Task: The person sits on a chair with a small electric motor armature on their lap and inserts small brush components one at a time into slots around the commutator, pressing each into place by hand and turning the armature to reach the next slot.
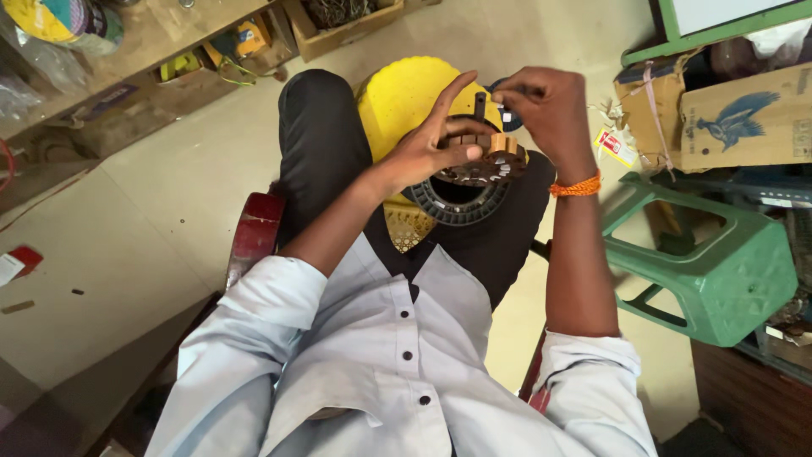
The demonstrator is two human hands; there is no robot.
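Note:
My left hand holds a round dark metal core with slots around its rim, its index finger stretched upward. My right hand, with an orange thread band at the wrist, pinches something small at the core's top edge, beside a short dark shaft; what it pinches is too small to tell. Under the core, a black ribbed ring rests on my lap. Behind the hands stands a yellow plastic stool.
A green plastic stool lies tipped at the right. Cardboard boxes stand behind it. A low wooden shelf with clutter and a wooden crate line the far side. A red seat edge shows by my left leg.

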